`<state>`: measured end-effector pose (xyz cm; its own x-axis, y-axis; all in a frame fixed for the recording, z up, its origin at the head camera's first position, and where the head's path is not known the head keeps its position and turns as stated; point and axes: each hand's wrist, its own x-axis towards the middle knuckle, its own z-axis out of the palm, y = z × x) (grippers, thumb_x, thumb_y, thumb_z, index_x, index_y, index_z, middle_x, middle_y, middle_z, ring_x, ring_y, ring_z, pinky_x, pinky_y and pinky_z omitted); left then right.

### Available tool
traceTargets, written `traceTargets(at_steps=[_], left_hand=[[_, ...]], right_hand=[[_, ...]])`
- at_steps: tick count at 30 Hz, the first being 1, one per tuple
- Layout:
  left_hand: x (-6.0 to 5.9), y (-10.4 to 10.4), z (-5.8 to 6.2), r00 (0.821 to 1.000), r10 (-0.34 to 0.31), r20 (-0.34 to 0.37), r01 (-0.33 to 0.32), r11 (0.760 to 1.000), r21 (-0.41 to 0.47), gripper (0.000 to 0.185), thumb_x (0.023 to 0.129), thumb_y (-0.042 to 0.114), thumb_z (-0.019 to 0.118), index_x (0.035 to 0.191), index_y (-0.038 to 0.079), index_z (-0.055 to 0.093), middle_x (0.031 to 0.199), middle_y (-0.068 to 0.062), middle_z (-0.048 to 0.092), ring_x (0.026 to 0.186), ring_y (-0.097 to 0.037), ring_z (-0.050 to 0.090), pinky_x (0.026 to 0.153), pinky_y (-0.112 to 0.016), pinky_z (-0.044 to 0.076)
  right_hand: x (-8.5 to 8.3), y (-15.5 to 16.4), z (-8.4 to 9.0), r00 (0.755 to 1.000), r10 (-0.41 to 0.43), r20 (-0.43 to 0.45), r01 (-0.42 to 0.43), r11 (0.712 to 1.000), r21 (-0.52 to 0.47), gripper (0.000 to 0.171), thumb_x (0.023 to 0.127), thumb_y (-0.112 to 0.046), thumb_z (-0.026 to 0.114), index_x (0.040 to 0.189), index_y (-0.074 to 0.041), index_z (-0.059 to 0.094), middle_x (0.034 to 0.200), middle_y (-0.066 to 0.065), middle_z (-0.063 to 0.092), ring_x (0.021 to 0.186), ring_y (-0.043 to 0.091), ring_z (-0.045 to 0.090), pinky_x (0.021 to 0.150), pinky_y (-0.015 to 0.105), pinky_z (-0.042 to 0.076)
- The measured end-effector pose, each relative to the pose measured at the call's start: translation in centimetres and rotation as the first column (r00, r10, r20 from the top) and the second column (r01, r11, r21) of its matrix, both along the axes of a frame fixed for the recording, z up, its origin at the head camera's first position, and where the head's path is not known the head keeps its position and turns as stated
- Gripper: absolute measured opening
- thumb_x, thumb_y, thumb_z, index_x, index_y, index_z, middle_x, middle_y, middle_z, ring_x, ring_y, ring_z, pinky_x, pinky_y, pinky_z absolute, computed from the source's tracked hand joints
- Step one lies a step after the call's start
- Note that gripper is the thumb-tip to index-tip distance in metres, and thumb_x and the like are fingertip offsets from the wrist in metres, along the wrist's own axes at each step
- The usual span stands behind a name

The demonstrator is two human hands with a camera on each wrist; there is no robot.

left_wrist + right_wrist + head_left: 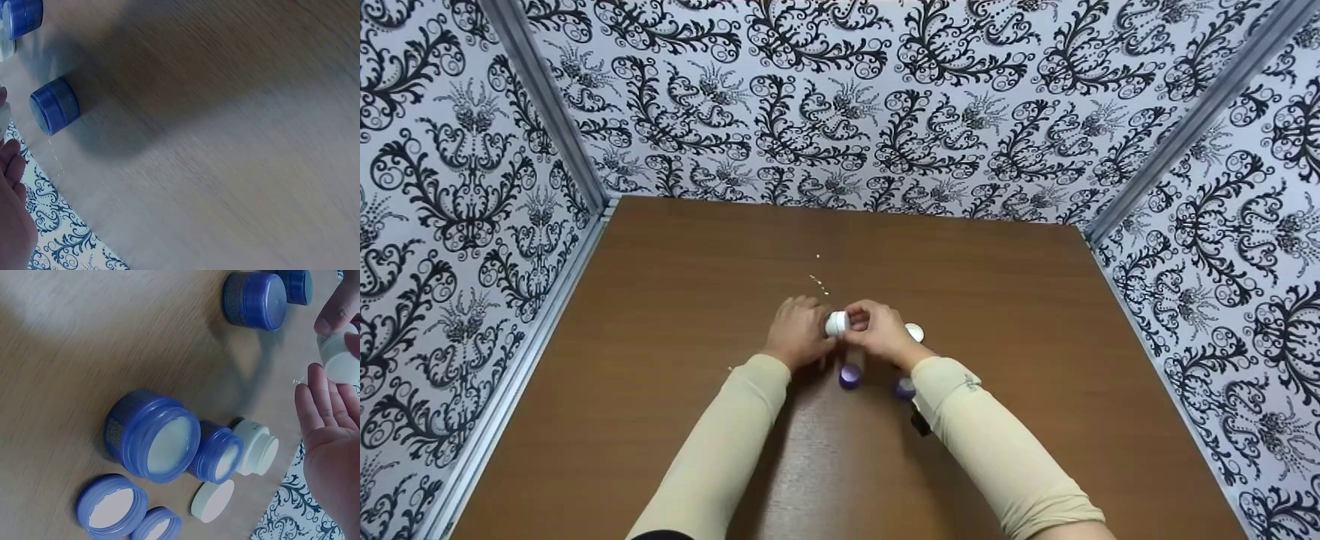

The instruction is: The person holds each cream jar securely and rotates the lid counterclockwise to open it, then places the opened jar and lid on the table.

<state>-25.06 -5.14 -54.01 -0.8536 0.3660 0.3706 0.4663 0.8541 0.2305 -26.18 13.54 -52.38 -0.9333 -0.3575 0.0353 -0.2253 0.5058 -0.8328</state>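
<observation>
Between the two hands is a small white jar point(837, 324), lying sideways with a band line round it. My left hand point(799, 330) holds it from the left, knuckles up. From the other side my right hand point(879, 330) pinches it, thumb and fingertips at its end. In the right wrist view, the right hand's lower fingers point(319, 391) extend below the white jar point(340, 363), and a thumb presses its upper side. A blue jar point(850, 376) stands just below the hands. The left wrist view catches only part of the left hand point(17, 219) at its edge.
An open large blue jar point(169, 444) with white contents stands beside a smaller open blue jar point(225, 458) and an open white jar point(261, 450). Near them lie two blue lids point(112, 509) and a white lid point(214, 500). Small white bits point(819, 282) dot the brown table point(697, 255).
</observation>
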Motion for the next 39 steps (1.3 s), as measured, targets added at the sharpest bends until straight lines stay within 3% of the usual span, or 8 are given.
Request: traceTargets(at_steps=[12, 24, 32, 39], left_hand=[[0.02, -0.10, 0.13, 1.000, -0.011, 0.015, 0.011, 1.000, 0.007, 0.034, 0.071, 0.035, 0.080, 0.096, 0.012, 0.072, 0.090, -0.006, 0.066, 0.091, -0.031, 0.062, 0.092, -0.051, 0.045], [-0.03, -0.12, -0.10, 1.000, -0.015, 0.007, 0.015, 1.000, -0.004, 0.031, 0.072, 0.038, 0.079, 0.087, 0.013, 0.069, 0.086, -0.005, 0.064, 0.086, -0.030, 0.061, 0.087, -0.048, 0.046], [-0.02, -0.14, -0.10, 1.000, -0.012, -0.009, 0.012, 1.000, -0.007, 0.033, 0.069, 0.035, 0.082, 0.091, 0.012, 0.073, 0.086, -0.005, 0.065, 0.087, -0.029, 0.061, 0.086, -0.049, 0.047], [-0.16, -0.19, -0.15, 1.000, -0.014, -0.012, 0.014, 1.000, -0.005, 0.030, 0.069, 0.035, 0.081, 0.087, 0.012, 0.072, 0.084, -0.005, 0.064, 0.086, -0.029, 0.061, 0.086, -0.049, 0.047]], right_hand=[[0.02, 0.00, -0.06, 1.000, -0.004, -0.020, 0.004, 1.000, -0.004, 0.033, 0.080, -0.005, 0.078, 0.109, 0.003, 0.065, 0.102, 0.015, 0.072, 0.094, 0.026, 0.071, 0.082, 0.031, 0.055], [0.15, -0.04, 0.20, 1.000, -0.006, 0.000, 0.006, 1.000, -0.008, 0.036, 0.078, -0.001, 0.080, 0.111, 0.001, 0.065, 0.101, 0.014, 0.072, 0.095, 0.026, 0.071, 0.083, 0.034, 0.055], [0.19, 0.05, 0.14, 1.000, 0.024, -0.018, -0.024, 1.000, -0.001, 0.035, 0.079, 0.000, 0.078, 0.111, 0.002, 0.064, 0.102, 0.015, 0.071, 0.094, 0.027, 0.071, 0.083, 0.034, 0.055], [0.13, 0.08, -0.02, 1.000, 0.018, -0.012, -0.018, 1.000, 0.004, 0.034, 0.081, -0.006, 0.079, 0.112, -0.001, 0.064, 0.104, 0.013, 0.071, 0.095, 0.026, 0.070, 0.083, 0.034, 0.055]])
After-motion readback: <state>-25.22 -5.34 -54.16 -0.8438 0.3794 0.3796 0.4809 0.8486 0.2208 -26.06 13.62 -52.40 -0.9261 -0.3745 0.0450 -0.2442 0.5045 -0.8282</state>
